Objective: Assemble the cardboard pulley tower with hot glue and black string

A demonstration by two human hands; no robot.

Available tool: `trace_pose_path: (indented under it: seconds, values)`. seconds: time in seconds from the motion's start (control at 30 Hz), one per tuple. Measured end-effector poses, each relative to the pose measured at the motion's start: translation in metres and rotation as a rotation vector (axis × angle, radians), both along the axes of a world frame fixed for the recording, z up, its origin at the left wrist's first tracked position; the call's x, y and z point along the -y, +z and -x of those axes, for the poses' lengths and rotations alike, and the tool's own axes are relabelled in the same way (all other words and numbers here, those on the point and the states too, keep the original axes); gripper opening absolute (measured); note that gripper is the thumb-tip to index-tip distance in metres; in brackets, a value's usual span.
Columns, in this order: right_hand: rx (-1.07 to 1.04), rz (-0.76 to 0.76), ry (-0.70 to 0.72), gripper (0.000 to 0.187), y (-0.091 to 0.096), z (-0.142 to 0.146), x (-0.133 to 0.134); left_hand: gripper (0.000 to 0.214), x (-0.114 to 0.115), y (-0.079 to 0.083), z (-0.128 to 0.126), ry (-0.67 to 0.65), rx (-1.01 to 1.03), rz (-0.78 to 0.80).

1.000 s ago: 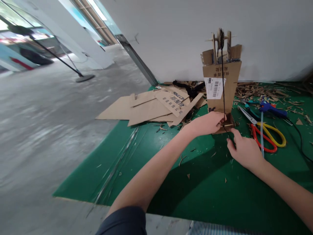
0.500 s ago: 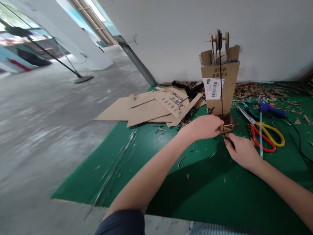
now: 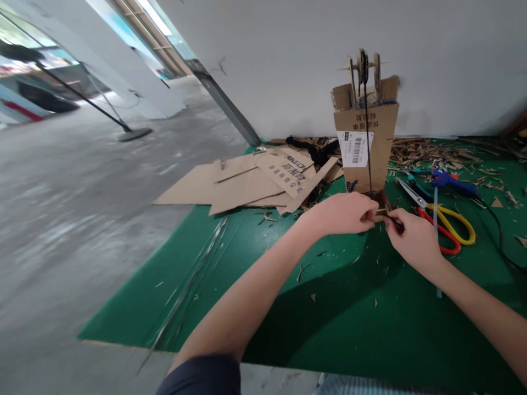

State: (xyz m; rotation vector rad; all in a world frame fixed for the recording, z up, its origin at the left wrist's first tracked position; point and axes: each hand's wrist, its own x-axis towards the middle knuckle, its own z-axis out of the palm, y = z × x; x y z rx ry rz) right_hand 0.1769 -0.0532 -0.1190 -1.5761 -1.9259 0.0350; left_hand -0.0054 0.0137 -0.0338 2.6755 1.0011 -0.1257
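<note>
Leftward, cardboard sheets (image 3: 247, 184) lie flat; next, the left hand (image 3: 348, 214) curls its fingers by the upright cardboard tower's (image 3: 382, 142) base, their exact grip hidden. Black string (image 3: 368, 126) descends its front towards the right hand (image 3: 414, 236), pinched between thumb and forefinger, near the scissors (image 3: 420, 203).
</note>
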Motion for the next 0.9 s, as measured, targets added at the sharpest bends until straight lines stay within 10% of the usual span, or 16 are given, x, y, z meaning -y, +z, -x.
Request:
trace_pose_path:
  seconds: [0.3,0.9]
  values:
    - [0.476,-0.101,0.081,0.033,0.028,0.005,-0.024,0.022,-0.015,-0.018,0.006,0.087,-0.003,-0.224]
    - [0.527,-0.003,0.12,0.024,0.044,0.007,-0.05,0.017,-0.023,-0.023,0.01,0.05,0.312,0.114]
